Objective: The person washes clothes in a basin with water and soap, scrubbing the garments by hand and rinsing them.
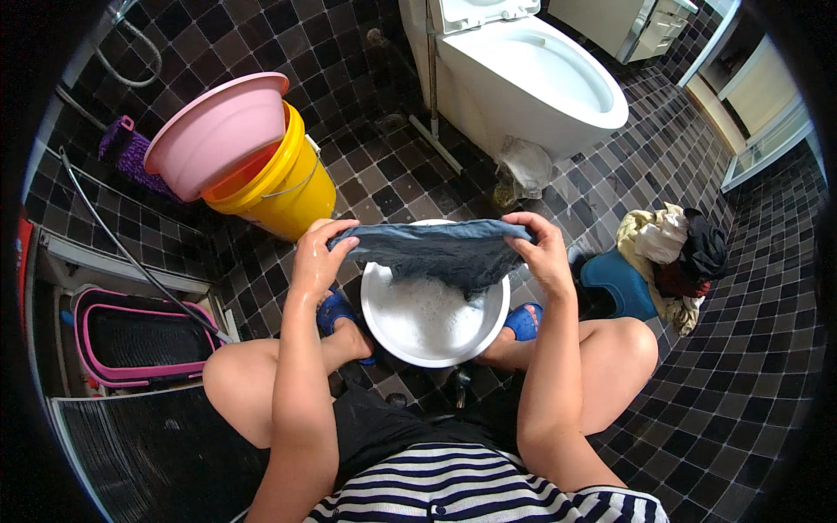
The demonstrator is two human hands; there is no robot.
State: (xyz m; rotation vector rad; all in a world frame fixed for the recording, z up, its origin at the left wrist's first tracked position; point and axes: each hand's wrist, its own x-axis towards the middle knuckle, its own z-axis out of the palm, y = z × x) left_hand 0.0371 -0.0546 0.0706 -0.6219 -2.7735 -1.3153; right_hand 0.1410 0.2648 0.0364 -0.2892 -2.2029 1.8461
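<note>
A wet dark blue-grey cloth garment (431,252) is stretched sideways between my two hands. My left hand (320,255) pinches its left end between thumb and fingers, with water glistening on the skin. At the other end, my right hand (539,248) grips the edge in the same way. The cloth hangs over the far part of a white basin (435,356), and its lower folds reach down into it. Sudsy, cloudy water (431,314) shows in the basin, which stands on the floor between my feet. The cloth hides much of the basin's far rim.
Ahead on the left, a pink basin (216,131) rests in a yellow bucket (294,176). A toilet (536,78) stands ahead. On the right, clothes (667,242) are piled on a blue plastic stool (618,281). A black-and-pink tub (140,340) is at left.
</note>
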